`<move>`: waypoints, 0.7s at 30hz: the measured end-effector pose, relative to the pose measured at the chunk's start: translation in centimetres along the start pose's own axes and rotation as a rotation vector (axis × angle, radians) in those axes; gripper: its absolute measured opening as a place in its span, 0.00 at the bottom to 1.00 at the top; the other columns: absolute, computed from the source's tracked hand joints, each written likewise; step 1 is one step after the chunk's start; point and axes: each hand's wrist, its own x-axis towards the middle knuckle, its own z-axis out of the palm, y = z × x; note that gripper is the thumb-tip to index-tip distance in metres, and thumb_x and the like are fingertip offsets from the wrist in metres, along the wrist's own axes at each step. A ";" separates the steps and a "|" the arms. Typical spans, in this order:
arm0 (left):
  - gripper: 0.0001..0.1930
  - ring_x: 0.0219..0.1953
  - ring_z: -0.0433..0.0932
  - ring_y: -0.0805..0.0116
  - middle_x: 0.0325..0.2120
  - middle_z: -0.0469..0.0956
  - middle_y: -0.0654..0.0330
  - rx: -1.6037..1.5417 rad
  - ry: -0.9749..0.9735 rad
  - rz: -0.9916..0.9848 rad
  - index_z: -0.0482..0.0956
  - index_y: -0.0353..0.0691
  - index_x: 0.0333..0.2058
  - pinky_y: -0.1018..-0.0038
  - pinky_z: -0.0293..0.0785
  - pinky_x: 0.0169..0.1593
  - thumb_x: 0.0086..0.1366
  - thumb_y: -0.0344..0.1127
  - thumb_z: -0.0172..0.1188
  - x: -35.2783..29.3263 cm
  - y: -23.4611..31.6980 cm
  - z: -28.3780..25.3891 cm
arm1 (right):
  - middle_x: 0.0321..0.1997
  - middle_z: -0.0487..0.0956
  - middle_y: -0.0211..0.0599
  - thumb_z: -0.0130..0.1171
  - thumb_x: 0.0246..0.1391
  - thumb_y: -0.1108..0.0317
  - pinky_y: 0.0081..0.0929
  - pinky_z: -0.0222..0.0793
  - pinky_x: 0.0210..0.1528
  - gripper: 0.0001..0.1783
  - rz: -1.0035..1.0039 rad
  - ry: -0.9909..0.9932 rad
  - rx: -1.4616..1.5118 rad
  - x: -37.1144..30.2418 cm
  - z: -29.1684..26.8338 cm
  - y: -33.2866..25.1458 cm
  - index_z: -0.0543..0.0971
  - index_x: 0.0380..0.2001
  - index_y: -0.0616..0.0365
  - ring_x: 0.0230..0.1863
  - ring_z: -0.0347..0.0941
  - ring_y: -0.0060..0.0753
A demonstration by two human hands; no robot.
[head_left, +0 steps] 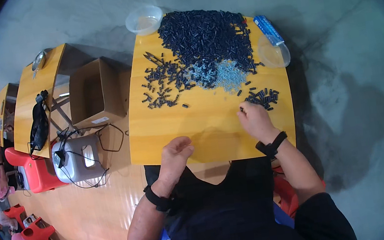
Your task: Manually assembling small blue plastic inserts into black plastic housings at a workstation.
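Over the near part of the yellow table, my left hand [176, 157] is closed, its fingers curled together; whatever they may hold is hidden. To its right, my right hand [255, 120] pinches what looks like a small black cylinder [241, 108] at its fingertips. Just beyond that hand lies a small pile of black cylinders [264, 98]. A large heap of the same black pieces [205, 35] covers the far part of the table. At its near edge is a pile of tiny light-blue parts [230, 75]. Scattered black pieces [160, 83] lie on the left.
A clear plastic bowl [144, 21] stands at the far left corner of the yellow table [202, 123]. At the right edge are a blue box [268, 30] and a clear round lid or tub [274, 53]. Left are a cardboard box [94, 94], a grey stool [77, 159] and loose cables.
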 end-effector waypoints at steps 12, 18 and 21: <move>0.09 0.30 0.80 0.72 0.34 0.80 0.58 -0.204 0.099 -0.122 0.76 0.32 0.41 0.79 0.74 0.33 0.63 0.28 0.56 1.6 -2.5 -2.2 | 0.23 0.76 0.46 0.56 0.49 0.66 0.47 0.70 0.31 0.08 -0.043 0.077 -0.194 2.2 0.2 -0.9 0.73 0.25 0.60 0.27 0.75 0.52; 0.08 0.29 0.80 0.73 0.34 0.80 0.59 -0.193 0.105 -0.108 0.76 0.33 0.41 0.80 0.74 0.32 0.64 0.29 0.56 1.6 -3.2 -2.2 | 0.27 0.75 0.44 0.56 0.50 0.66 0.44 0.69 0.32 0.08 -0.223 0.065 0.144 4.3 4.3 -7.0 0.73 0.25 0.59 0.30 0.74 0.50; 0.08 0.29 0.80 0.74 0.34 0.80 0.59 -0.192 0.105 -0.118 0.76 0.34 0.41 0.80 0.74 0.31 0.64 0.29 0.56 1.5 -3.3 -2.2 | 0.30 0.74 0.44 0.57 0.51 0.65 0.44 0.69 0.33 0.08 -0.228 -0.009 0.179 5.7 5.2 -9.4 0.74 0.26 0.59 0.31 0.74 0.50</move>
